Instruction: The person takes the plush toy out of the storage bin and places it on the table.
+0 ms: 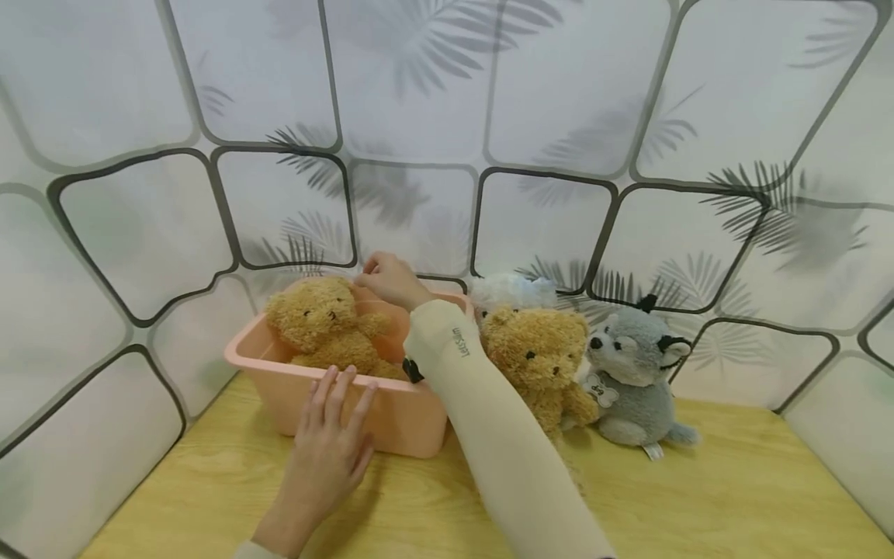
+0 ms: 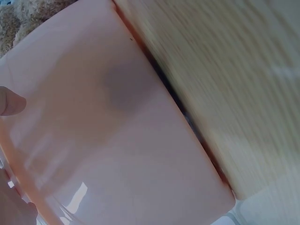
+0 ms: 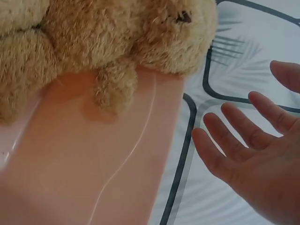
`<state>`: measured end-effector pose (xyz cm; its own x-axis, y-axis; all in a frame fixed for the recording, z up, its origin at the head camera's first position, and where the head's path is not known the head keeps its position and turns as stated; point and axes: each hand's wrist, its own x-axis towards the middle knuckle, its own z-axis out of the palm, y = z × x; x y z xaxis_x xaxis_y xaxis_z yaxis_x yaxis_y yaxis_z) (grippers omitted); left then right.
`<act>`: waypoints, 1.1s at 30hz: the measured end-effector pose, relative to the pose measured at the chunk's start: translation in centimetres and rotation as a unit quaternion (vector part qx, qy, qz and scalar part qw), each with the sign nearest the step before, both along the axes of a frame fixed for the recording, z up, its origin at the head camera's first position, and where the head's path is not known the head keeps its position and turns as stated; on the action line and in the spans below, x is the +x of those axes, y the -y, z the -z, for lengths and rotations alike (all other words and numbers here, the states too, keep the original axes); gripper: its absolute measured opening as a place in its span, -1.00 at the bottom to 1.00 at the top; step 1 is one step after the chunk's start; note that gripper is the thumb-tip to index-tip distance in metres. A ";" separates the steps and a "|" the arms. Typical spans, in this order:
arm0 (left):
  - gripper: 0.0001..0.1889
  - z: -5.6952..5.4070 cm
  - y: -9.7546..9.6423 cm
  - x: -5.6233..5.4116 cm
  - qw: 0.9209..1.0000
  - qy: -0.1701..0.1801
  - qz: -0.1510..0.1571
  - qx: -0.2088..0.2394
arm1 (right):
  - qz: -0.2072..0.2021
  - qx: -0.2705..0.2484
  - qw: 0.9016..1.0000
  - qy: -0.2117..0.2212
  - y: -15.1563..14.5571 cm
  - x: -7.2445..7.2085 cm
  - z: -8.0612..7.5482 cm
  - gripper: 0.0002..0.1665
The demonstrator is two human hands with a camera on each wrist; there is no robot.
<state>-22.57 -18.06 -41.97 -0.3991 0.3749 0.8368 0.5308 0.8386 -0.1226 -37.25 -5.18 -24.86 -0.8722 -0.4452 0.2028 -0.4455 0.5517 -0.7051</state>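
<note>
A pink plastic bin (image 1: 412, 423) stands on the wooden table with a brown teddy bear (image 1: 314, 314) sitting in its left part. My left hand (image 1: 328, 454) rests on the bin's front rim, fingers extended over the edge. In the left wrist view, the bin's smooth wall (image 2: 122, 154) fills most of the picture. Above the bin's back rim is my right hand (image 1: 393, 279), just right of the bear. The right wrist view shows that hand (image 3: 255, 154) with spread, loosely bent fingers and nothing in them, apart from the bear (image 3: 103, 37).
Right of the bin sits a second brown teddy bear (image 1: 538, 353), partly behind my right sleeve (image 1: 503, 435). A white plush toy (image 1: 513, 291) is partly hidden behind it. Further right sits a grey husky plush (image 1: 635, 380) with a bone-shaped tag. A patterned curtain (image 1: 419, 93) surrounds the table (image 1: 740, 481).
</note>
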 end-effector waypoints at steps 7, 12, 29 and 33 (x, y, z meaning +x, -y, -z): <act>-0.44 0.0 -0.1 0.1 1.000 0.000 0.004 0.007 | -0.008 0.067 0.998 -0.007 0.9 -1.1 2.2 -0.66; -0.40 0.1 -0.3 0.1 1.000 0.003 0.006 0.010 | -0.070 0.095 0.993 0.020 1.1 -2.0 4.5 -0.53; -0.36 0.0 0.3 0.3 1.000 0.003 -0.004 0.005 | -0.106 0.129 0.982 0.092 0.8 -2.5 6.0 -0.41; -0.35 -0.1 0.1 0.3 1.000 0.007 -0.007 0.002 | -0.099 0.131 0.980 0.115 0.6 -3.0 6.4 -0.40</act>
<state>-22.23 -18.20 -41.92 -0.4153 0.3665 0.8326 0.5206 0.8463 -0.1129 -40.24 -5.78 -31.24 -0.7730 -0.6205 -0.1324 -0.4080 0.6459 -0.6452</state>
